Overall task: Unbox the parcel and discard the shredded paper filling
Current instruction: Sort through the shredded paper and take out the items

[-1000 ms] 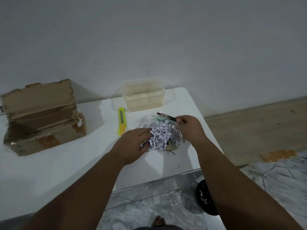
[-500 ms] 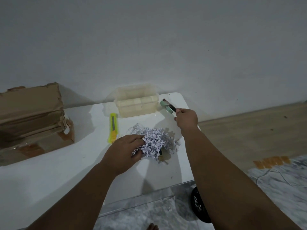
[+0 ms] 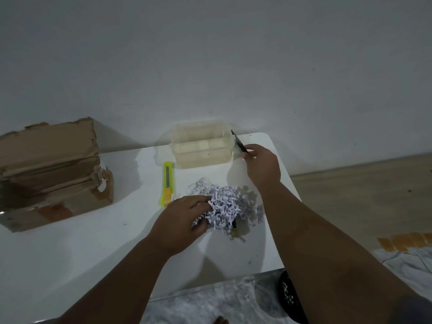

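Observation:
A pile of white shredded paper (image 3: 228, 206) lies on the white table (image 3: 93, 249), right of centre. My left hand (image 3: 181, 218) rests on the pile's left side, fingers curled into the shreds. My right hand (image 3: 261, 164) is farther back, pinching a thin dark item (image 3: 238, 142) beside the right end of a clear plastic container (image 3: 202, 146). The opened brown cardboard parcel (image 3: 51, 174) stands at the far left, its flaps torn. A small dark object (image 3: 235, 226) pokes out from under the pile's near edge.
A yellow utility knife (image 3: 167, 182) lies between the parcel and the pile. The table's right edge runs just past my right arm. Below it are a black round object (image 3: 289, 298) on the floor, a grey marbled mat and wooden flooring.
My right hand lifted the thin dark item out of the pile and carried it back to the container's right end. My left hand stayed on the shredded paper.

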